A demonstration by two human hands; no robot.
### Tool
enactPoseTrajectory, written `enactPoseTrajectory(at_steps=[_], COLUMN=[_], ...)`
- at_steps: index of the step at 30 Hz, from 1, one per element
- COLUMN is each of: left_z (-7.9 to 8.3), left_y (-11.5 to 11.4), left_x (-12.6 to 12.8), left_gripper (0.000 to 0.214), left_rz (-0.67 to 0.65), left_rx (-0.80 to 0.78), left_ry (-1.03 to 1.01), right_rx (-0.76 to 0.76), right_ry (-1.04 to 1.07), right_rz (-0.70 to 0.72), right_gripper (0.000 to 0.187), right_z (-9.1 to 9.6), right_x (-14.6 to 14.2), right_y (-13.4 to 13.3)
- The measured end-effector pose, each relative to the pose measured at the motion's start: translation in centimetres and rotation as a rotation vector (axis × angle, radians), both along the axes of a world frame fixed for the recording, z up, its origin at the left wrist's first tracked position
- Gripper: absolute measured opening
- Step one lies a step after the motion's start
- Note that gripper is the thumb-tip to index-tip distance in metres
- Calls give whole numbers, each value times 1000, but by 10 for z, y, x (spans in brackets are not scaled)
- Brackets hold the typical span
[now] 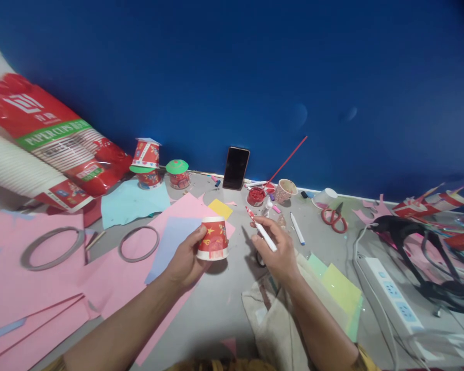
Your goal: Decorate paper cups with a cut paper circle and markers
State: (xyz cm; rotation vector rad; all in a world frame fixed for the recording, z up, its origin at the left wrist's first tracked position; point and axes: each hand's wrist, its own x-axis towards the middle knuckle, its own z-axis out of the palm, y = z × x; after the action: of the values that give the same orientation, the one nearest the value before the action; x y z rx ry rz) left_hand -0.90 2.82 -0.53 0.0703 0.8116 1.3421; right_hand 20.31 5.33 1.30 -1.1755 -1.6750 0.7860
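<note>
My left hand [189, 257] grips a red patterned paper cup [213, 238], held bottom up with its rim toward the table. Red colouring shows on part of the cup's white rim band. In my right hand [276, 250] is a white marker [265, 236] with a red tip pointing up and left, apart from the cup. A yellow paper square [220, 208] lies just beyond the cup. Beneath my right hand a dark ring-shaped thing is partly hidden. A white marker with a blue end [297, 228] lies right of that hand.
A phone [236, 168] leans on the blue wall. Decorated cups [149, 154] and a bag of paper cups [62, 134] stand at left. Pink paper [112, 283] and grey tape rings [139, 243] spread there. Scissors [334, 218], a power strip [392, 296] and a black headband frame [421, 257] lie right.
</note>
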Motion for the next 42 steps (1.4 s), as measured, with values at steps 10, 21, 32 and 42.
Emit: enactPoseTrajectory(at_steps=[10, 21, 32, 42], left_z=[8, 13, 18, 14], left_y=[8, 13, 15, 13], left_x=[-17, -24, -21, -22], left_gripper=[27, 29, 32, 33], left_rz=[46, 111, 117, 54], left_rx=[-2, -41, -64, -37], left_ry=[16, 44, 67, 71], right_rx=[-59, 75, -185, -501], right_ry=[-276, -708, -836, -991], right_rz=[260, 414, -214, -576], right_gripper=[45, 31, 19, 32], right_z=[-18, -34, 7, 18], right_x=[1, -14, 40, 102], right_y=[7, -4, 34, 54])
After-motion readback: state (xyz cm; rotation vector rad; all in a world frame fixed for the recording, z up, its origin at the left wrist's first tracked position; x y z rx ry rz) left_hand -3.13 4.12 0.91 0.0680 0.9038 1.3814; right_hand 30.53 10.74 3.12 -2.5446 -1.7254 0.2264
